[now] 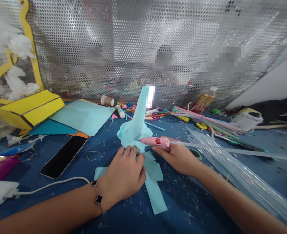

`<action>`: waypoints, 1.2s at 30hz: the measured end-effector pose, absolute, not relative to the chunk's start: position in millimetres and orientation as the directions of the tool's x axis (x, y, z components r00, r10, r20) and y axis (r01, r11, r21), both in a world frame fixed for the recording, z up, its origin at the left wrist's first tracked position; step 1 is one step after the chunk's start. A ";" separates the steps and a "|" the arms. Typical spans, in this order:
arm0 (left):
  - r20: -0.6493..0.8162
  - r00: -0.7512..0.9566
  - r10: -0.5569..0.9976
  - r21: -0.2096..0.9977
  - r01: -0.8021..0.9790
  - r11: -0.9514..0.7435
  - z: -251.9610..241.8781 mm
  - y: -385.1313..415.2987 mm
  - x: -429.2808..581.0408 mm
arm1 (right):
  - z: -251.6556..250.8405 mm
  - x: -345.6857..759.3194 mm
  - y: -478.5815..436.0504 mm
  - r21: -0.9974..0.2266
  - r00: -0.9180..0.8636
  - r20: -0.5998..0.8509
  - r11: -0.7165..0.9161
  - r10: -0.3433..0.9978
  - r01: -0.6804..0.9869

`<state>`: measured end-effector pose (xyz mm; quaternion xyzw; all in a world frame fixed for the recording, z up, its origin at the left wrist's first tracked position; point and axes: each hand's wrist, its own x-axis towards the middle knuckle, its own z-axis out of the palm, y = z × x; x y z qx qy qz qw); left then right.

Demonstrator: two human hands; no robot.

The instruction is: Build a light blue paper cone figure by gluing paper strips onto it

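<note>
A pink hot glue gun with a long clear glue stick running out of its back is in my right hand, fingers closed round it. Its nozzle touches or nearly touches the foot of a tall light blue paper cone. That cone stands upright on a scalloped light blue paper base. My left hand, fingers bent, holds the near edge of the base. Light blue paper strips lie under and beside my left hand. Its palm side is hidden.
A black phone and white charger lie left, near blue sheets and a yellow paper piece. Clear glue sticks, pipe cleaners and a bottle are right. Behind stands a perforated metal panel.
</note>
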<state>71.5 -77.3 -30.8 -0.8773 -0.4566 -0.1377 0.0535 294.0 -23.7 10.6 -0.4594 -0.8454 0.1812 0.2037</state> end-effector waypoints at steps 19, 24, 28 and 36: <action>0.309 0.553 0.774 0.009 0.812 -0.584 -28.1 -76.7 72.6 | 0.8 285.8 -24.2 -0.390 -0.556 0.161 0.570 0.816 0.723; 0.319 0.556 0.768 0.012 0.807 -0.590 -28.0 -76.9 71.8 | 1.7 289.6 -25.4 -0.360 -0.494 0.138 0.508 0.859 0.782; 0.298 0.551 0.779 0.018 0.813 -0.582 -27.3 -77.8 71.7 | 4.9 295.5 -25.0 -0.341 -0.471 0.145 0.491 0.870 0.802; 0.298 0.554 0.777 -0.002 0.815 -0.580 -26.3 -78.7 71.9 | 13.8 300.3 -23.3 -0.357 -0.393 0.078 0.394 0.916 0.847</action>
